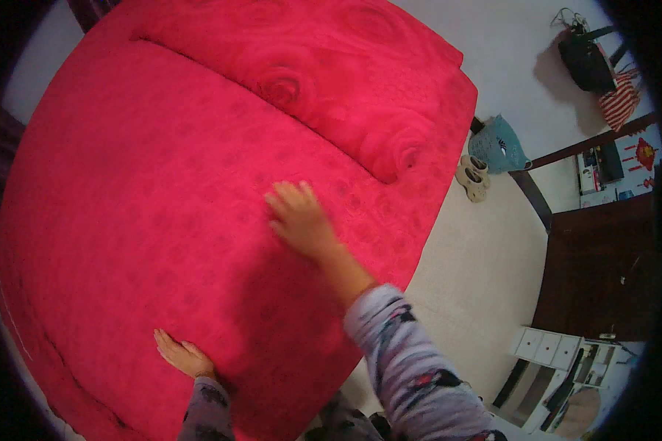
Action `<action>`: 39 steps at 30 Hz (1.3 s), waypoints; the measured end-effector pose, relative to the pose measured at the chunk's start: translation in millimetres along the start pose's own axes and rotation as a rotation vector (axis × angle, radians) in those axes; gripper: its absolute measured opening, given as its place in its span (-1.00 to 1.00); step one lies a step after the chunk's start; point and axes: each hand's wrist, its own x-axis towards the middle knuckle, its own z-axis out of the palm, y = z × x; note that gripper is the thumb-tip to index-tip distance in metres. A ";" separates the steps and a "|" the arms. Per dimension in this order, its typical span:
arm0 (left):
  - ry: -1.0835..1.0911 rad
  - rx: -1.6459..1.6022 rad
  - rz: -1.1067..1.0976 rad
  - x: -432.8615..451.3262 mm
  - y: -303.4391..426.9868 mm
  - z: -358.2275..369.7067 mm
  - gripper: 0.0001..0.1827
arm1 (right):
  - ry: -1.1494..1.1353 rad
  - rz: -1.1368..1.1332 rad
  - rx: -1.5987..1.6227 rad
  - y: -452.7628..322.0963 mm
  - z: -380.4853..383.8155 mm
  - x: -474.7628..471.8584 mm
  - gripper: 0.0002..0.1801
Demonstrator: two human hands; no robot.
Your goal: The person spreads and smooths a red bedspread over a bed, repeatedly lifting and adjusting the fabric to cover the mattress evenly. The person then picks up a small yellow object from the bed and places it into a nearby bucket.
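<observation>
A red bed cover (143,182) with a rose pattern spreads over the large bed before me. My right hand (303,220) is over its middle, palm down with the fingers somewhat apart, and looks slightly blurred. Nearer to me, my left hand (183,354) lies flat on the cover, with nothing in it. Past my right hand, a long dark crease (265,102) runs across the red fabric. Beyond that crease is a section with larger printed roses (284,91). Whether my right palm presses the cloth or hovers just above it cannot be made out.
Right of the bed, a blue basket (496,146) and beige clogs (473,177) stand on the pale floor (474,264). A black bag (586,63) hangs on the wall. Farther right are a dark door (593,270) and a white dressing table with drawers (547,347).
</observation>
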 end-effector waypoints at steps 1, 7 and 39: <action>0.007 -0.004 0.004 -0.8 -1.4 0.6 -0.44 | -0.090 -0.010 -0.011 25.3 -8.7 -5.8 -0.47; 0.035 -0.014 0.003 -7.1 -7.7 2.7 -0.43 | -0.074 1.067 -0.223 157.4 -140.5 -127.3 -0.48; -0.091 -0.537 -0.214 13.5 -23.8 -43.8 -0.30 | -0.213 -0.124 0.174 -293.7 67.1 -40.4 -0.46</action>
